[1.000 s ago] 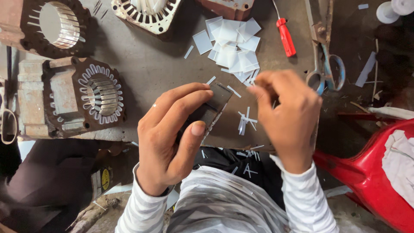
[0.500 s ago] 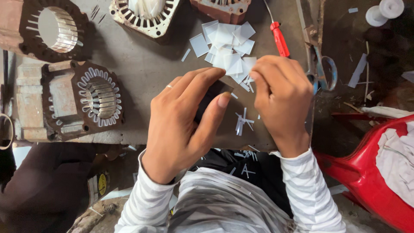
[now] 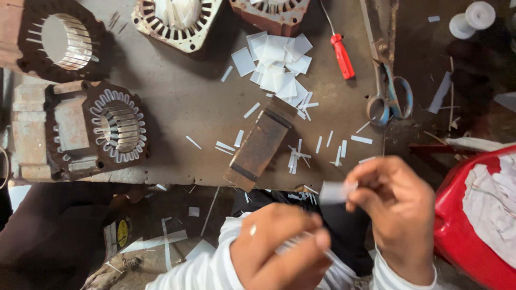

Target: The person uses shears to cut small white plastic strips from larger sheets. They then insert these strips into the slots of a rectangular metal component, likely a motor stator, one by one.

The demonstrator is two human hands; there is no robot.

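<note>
- Hands sit off the counter's [image 3: 177, 113] near edge; right hand [image 3: 395, 212] pinches a small white paper slip [image 3: 334, 191] in its fingers.
- Left hand [image 3: 279, 249] is clenched round thin white strips [image 3: 293, 244].
- Step looks like shaping the slip; next calls for steady fingertip alignment.
- Brown block [image 3: 260, 144] lies unheld near that edge.

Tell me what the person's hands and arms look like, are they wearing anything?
Both hands are bare, with no gloves. The left hand has a thin pale ring on one finger. The right hand shows no ring that I can see. Both arms wear long light sleeves with fine stripes, white to grey, reaching down to the wrists.
</note>
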